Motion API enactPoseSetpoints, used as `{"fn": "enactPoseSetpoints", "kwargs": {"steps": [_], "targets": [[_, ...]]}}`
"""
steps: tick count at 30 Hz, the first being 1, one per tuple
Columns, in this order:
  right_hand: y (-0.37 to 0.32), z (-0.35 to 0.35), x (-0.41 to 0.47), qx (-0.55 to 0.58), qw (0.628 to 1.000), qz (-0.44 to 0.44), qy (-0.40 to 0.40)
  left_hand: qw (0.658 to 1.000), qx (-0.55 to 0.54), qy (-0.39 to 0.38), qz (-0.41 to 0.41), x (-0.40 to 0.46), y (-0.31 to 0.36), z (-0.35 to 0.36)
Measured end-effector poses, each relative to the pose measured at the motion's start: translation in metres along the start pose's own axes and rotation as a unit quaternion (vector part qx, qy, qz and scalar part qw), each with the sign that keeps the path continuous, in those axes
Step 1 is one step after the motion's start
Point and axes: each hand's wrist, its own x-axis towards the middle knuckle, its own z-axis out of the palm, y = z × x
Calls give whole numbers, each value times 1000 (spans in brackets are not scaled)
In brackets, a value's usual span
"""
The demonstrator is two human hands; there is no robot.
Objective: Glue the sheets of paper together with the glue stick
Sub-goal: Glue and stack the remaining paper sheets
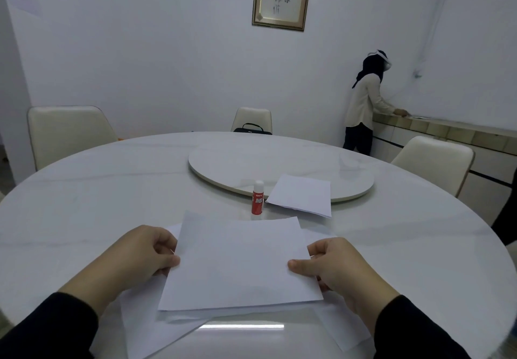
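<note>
Paper sheet is pinched at both side edges, left hand and right hand, over loose sheets on the bench. Looks like lining-up stage. Next I'd free one hand for the capped glue stick standing just beyond, beside the spare sheets.

One red-and-white glue stick stands upright on one round white marble table. One round white turntable lies far on it. One small stack of white paper sheets sits right of the stick; nearer lie several overlapping white sheets, count unclear. Three cream chairs surround it.
</note>
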Motion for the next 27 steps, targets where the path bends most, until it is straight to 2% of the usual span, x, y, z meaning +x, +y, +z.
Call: {"fn": "enactPoseSetpoints", "kwargs": {"steps": [27], "targets": [[2,-4,4,-58,998,-2,-19,1000,12,-26,11,-4,2,4]]}}
